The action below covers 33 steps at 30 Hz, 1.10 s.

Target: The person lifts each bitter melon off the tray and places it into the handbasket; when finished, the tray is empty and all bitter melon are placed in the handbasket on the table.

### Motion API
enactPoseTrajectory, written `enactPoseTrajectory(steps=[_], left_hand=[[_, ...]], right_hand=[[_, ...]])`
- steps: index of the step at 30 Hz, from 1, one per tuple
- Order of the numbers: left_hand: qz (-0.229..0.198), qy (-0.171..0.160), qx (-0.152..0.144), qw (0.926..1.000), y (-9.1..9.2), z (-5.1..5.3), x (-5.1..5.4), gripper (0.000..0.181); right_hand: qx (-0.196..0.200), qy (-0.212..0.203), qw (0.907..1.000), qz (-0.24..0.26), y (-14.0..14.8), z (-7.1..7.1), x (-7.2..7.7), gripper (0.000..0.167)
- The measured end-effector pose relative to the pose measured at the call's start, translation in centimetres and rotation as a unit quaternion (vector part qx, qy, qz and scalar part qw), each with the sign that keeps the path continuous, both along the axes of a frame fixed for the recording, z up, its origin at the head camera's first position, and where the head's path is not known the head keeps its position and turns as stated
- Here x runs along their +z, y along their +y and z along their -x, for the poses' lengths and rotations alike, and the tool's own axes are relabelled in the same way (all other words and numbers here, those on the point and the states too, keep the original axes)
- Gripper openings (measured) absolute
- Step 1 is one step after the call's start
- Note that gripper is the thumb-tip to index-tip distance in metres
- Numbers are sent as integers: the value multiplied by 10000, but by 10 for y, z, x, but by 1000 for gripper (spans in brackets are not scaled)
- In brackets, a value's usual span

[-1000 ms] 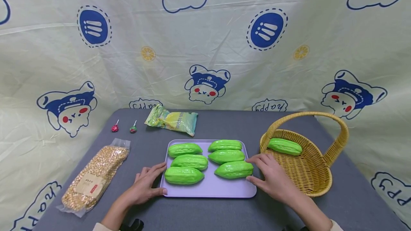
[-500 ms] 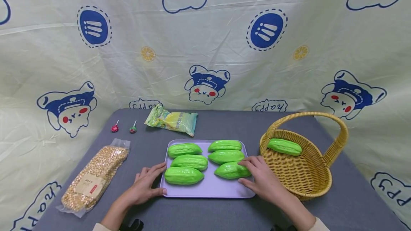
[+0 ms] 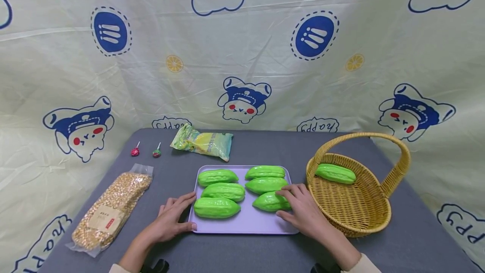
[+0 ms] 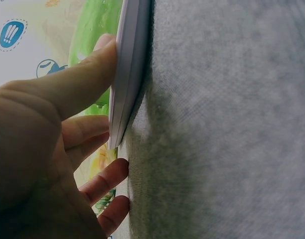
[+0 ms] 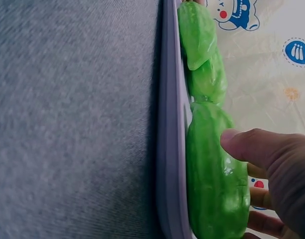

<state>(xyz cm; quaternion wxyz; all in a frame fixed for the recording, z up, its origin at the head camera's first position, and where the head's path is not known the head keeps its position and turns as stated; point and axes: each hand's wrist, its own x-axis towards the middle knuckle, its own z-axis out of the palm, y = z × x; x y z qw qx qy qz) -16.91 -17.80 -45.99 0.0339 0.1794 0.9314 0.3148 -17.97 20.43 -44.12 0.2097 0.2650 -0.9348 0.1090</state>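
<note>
In the lower centre of the head view, a shallow, rectangular lilac tray carries six plump, ridged, glossy green gourds, three in a left column and three in a right; laid crosswise and close together, they probably keep one another from rolling. The right hand is about the lowest gourd of the right column, fingers along its upper side and thumb by its lower side, a stance suited to holding it by its right end; whether the fingers grasp it firmly or merely frame it, I cannot tell, though the gourd lies on the tray. The left hand clenches nothing: relaxed, it touches the tray's left edge, and in the left wrist view two fingertips reach the grey cloth-covered table, presumably steadying the tray against sliding. At the right of the frame, within easy reach of the right hand, stands a golden woven basket with a tall arched handle, a seventh green gourd against its upper left wall. A clear plastic bag of yellow corn kernels, a small red lollipop, a small green lollipop and a crinkled yellow-and-teal packet lie left of and above the tray, perhaps leaving both hands room.
</note>
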Motion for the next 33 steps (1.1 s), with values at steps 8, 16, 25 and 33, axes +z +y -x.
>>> enactPoseTrajectory(steps=[8,16,25,33], left_hand=[[-10,-5,-18,10000,0,0,0,77],[15,-6,-10,10000,0,1,0,77],[-5,44,-14,10000,0,0,1,78],[-2,2,-19,10000,0,0,0,78]], right_hand=[[-109,-304,9995,13,-2,2,-5,52],[29,-378,9991,-174,-6,0,-6,56],[173,-450,9985,-267,-8,-5,-10,59],[213,-564,9979,-230,-7,-8,-11,61]])
